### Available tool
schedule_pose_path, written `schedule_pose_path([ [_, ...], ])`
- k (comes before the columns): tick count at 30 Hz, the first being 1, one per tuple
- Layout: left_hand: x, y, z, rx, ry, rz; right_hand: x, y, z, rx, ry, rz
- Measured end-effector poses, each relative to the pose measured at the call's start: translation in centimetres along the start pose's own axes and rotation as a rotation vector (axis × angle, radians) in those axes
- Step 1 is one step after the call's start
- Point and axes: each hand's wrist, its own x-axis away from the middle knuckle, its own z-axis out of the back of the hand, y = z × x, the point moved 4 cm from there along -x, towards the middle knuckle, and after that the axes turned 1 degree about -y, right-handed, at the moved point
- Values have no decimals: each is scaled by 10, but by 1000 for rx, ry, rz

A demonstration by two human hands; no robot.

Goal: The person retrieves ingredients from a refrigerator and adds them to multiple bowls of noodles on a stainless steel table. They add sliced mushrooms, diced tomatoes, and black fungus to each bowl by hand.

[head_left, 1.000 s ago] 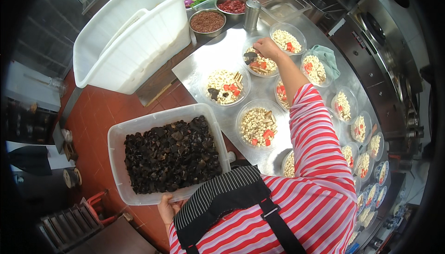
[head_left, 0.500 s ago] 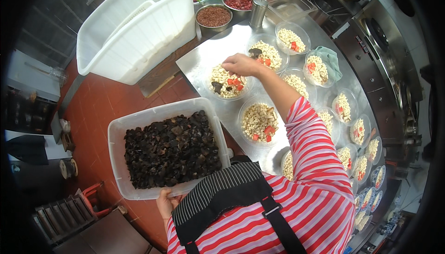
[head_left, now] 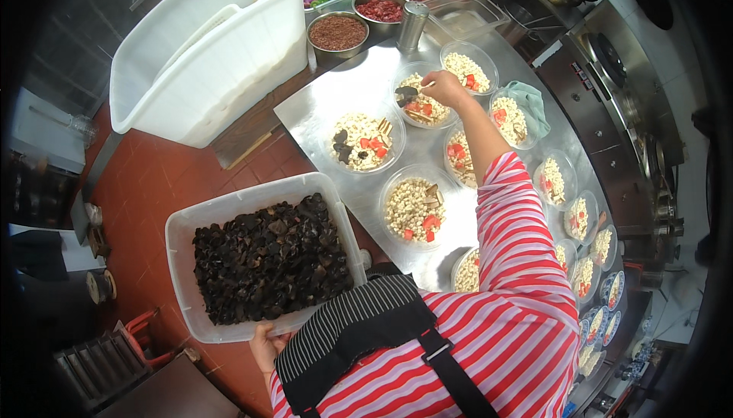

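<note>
My left hand (head_left: 267, 345) grips the near rim of a translucent plastic tub (head_left: 177, 273) full of black wood ear mushrooms (head_left: 267, 258). The tub is held against the striped apron. Over a clear bowl (head_left: 450, 119) reaches my right hand (head_left: 447, 87), its fingers pinched together; what they hold, if anything, is hidden. That bowl contains pale diced pieces, red pieces and some wood ear. To its left is another bowl (head_left: 397, 151) with red pieces, wood ear and mushroom slices on top. A nearer bowl (head_left: 414, 204) has pale dice, red pieces and brownish slices.
More filled bowls (head_left: 553, 179) line the steel table (head_left: 359, 90) toward the right. A large white bin (head_left: 229, 74) stands at the far left. Behind are metal bowls of minced brown food (head_left: 338, 32) and red pieces (head_left: 379, 10), a metal shaker (head_left: 412, 27) and a green cloth (head_left: 528, 105).
My right hand has moved right, from the left bowl to the bowl beyond it. Mushroom slices now show on the left bowl. My left hand still grips the tub.
</note>
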Motion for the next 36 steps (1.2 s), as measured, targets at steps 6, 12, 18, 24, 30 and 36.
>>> schedule_pose_path([
  [6, -12, -8, 9, 62, 1, 60, 3, -12, -28, 199, -40, 127],
  [12, -6, -10, 5, 114, -14, 118, -2, -1, -14, -167, 31, 27],
  [18, -2, -5, 1, 102, 52, 94, -7, 9, -13, -579, -168, -106],
  [24, -2, -7, -3, 112, 84, 38, -9, 13, -18, -641, -160, -179],
  [30, -15, -3, 4, 41, 52, 45, -16, 23, -15, -547, -104, -180],
  [36, -18, -3, 8, 40, 37, 139, -17, 24, -20, -532, -100, -153],
])
